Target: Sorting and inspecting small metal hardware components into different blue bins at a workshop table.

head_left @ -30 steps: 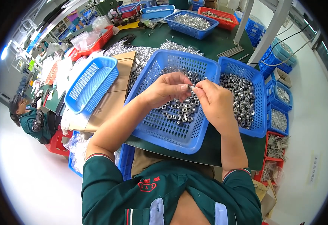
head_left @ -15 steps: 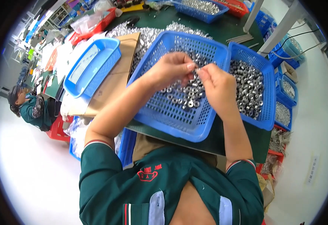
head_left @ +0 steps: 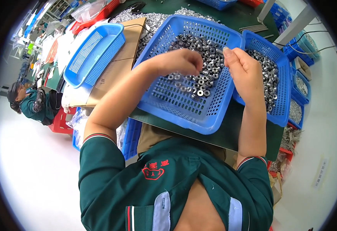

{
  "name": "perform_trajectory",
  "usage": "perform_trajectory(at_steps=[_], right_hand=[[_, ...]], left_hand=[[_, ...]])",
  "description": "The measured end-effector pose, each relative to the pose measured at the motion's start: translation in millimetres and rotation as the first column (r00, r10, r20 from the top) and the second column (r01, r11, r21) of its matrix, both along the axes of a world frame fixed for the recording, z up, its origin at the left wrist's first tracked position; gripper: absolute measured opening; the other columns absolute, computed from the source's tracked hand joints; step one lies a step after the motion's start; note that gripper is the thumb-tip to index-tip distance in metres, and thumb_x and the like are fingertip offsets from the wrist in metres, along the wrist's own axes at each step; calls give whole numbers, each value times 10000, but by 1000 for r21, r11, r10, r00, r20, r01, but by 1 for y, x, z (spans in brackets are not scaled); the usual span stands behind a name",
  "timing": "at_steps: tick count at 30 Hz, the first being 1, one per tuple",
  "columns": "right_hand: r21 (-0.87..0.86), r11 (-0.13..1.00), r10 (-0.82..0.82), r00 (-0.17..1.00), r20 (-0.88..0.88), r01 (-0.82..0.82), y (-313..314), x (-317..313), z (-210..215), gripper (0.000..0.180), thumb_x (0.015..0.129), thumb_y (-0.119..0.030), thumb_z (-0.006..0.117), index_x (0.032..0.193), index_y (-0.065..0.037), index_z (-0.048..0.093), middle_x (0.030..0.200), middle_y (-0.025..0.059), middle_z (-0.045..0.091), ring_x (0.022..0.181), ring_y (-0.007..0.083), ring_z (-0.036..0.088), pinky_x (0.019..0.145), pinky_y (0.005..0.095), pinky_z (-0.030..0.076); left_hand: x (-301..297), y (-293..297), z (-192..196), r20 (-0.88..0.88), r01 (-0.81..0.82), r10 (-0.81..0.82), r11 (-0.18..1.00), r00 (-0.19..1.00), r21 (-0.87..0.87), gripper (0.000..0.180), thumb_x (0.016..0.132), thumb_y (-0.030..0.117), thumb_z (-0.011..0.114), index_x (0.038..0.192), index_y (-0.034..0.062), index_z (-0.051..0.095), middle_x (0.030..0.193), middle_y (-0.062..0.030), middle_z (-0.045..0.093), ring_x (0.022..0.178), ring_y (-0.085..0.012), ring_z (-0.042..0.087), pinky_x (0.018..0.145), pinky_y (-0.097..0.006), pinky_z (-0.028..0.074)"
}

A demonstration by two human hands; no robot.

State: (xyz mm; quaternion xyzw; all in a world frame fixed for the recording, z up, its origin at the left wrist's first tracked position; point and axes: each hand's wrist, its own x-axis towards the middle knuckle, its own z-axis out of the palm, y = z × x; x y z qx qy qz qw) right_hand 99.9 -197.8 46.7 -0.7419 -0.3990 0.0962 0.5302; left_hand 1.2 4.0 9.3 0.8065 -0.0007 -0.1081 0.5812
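My left hand (head_left: 180,62) hangs over the middle blue basket (head_left: 178,114), fingers curled downward but smeared by motion; whether anything is in them does not show. To its right, my right hand (head_left: 244,71) is raised over the basket's right rim with thumb and fingers pinched together. A small greyish tip shows at the thumb, too small to name. Below the hands lie many short metal rings (head_left: 200,92), each with a centre hole, heaped toward the basket's far and right side. A second blue basket (head_left: 286,114), on the right, holds more of these rings.
An unfilled light-blue basket (head_left: 76,81) rests on cardboard (head_left: 116,71) at left. Loose silvery parts (head_left: 153,18) cover the green table's far side. Thin metal rods (head_left: 253,28) lie beside a white post (head_left: 297,25). A seated person (head_left: 35,102) is at far left.
My hands were together over the middle basket and have parted. The right moved right and slightly up; the left stays over the basket, now blurred. The whole view has shifted slightly.
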Motion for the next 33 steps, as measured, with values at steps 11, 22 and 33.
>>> perform_trajectory(at_steps=[11, 22, 33], right_hand=[[78, 995, 38, 963, 265, -61, -7, -16, 8, 335, 942, -241, 591, 704, -13, 538, 531, 70, 459, 484, 160, 420, 457, 303, 330], [74, 996, 22, 954, 298, -46, -5, -12, 10, 323, 927, -245, 596, 695, -27, 543, 553, 144, 529, 473, 310, 524, 449, 377, 378], [-23, 1000, 6, 955, 297, 1, 6, -14, -5, 233, 949, -265, 544, 859, -52, 578, 672, 158, 629, 630, 358, 627, 551, 440, 458]], left_hand=[[-5, -35, -32, -134, 203, -188, 420, 973, 885, 218, 706, 191, 725, 861, 54, 657, 863, -143, 657, 847, -335, 644, 750, -453, 504], [-2, -26, -19, -76, 95, -57, 642, 995, 760, 183, 730, 192, 714, 833, 50, 663, 803, -147, 666, 758, -306, 649, 702, -411, 498], [1, -10, 10, -230, -377, 309, 601, 923, -705, 192, 943, 140, 544, 1077, 2, 551, 930, -160, 649, 638, -102, 520, 579, -213, 438]])
